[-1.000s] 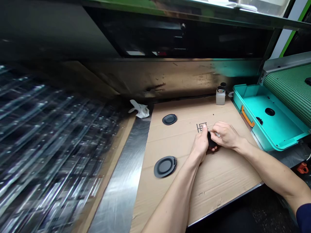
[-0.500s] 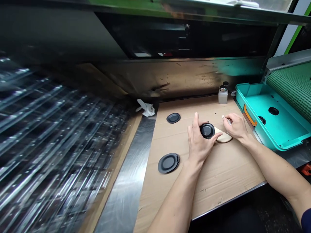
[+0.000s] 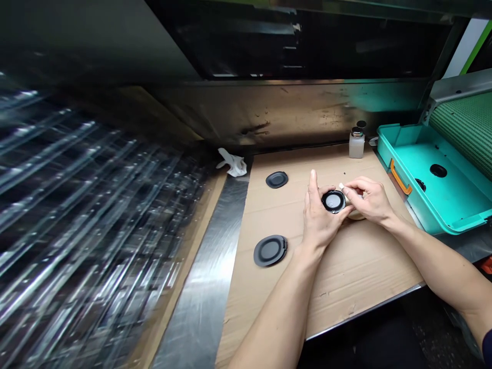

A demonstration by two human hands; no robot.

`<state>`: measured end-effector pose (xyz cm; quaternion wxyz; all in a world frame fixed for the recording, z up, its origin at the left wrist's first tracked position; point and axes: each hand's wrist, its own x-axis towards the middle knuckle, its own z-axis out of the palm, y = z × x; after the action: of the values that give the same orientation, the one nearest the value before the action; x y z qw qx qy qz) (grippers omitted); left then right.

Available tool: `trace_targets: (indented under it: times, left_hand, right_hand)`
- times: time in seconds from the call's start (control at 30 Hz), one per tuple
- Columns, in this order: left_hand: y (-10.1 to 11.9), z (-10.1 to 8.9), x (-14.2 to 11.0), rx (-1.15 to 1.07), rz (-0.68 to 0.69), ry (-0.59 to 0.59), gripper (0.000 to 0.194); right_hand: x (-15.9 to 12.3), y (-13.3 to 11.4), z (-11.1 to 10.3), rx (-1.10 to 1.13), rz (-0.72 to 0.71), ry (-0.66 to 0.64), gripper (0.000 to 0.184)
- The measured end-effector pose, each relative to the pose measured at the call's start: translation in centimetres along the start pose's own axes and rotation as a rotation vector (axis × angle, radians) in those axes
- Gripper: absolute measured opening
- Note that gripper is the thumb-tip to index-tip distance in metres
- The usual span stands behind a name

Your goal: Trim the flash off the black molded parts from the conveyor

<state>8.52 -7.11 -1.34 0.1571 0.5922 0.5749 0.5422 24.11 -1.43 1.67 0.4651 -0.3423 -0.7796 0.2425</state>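
My left hand grips a small round black cap by its rim between thumb and fingers, with the index finger raised. The cap's face is turned up and its centre shines pale. Close to the cap's right edge, my right hand pinches a small white piece; its kind is too small to tell. A beige rounded pad lies under my hands, mostly hidden. To the left on the cardboard are two black oval lids, a smaller lid farther back and a larger lid nearer.
Cardboard covers the bench. A bottle with a metal top stands at the back. At right is a teal bin holding black parts, beside a green conveyor belt. A crumpled white glove or cloth and stacked shiny trays are left.
My hands parted, uncovering the black cap and the beige pad, then the right hand came back to the cap with the white piece. The cap has tilted, so its centre now looks pale.
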Motion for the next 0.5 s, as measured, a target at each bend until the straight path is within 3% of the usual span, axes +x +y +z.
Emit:
trace_targets:
  times: [0.1,0.23,0.4,0.5]
  left_hand:
    - [0.1,0.0,0.0,-0.086,-0.049,0.0,0.101]
    - [1.2,-0.2,0.6,-0.416,-0.274,0.008,0.044]
    - [3.7,-1.6,2.0,-1.004,-0.833,-0.025,0.049]
    - [4.7,-2.8,2.0,-1.207,-1.002,-0.116,0.05]
  right_hand:
    - [0.1,0.8,-0.1,-0.019,0.057,0.122,0.023]
    - [0.4,3.4,-0.8,-0.211,0.136,0.186,0.024]
    - [0.6,6.7,-1.6,-0.426,0.235,0.093,0.025]
    - [0.7,7.4,-1.9,-0.478,0.285,0.034,0.026]
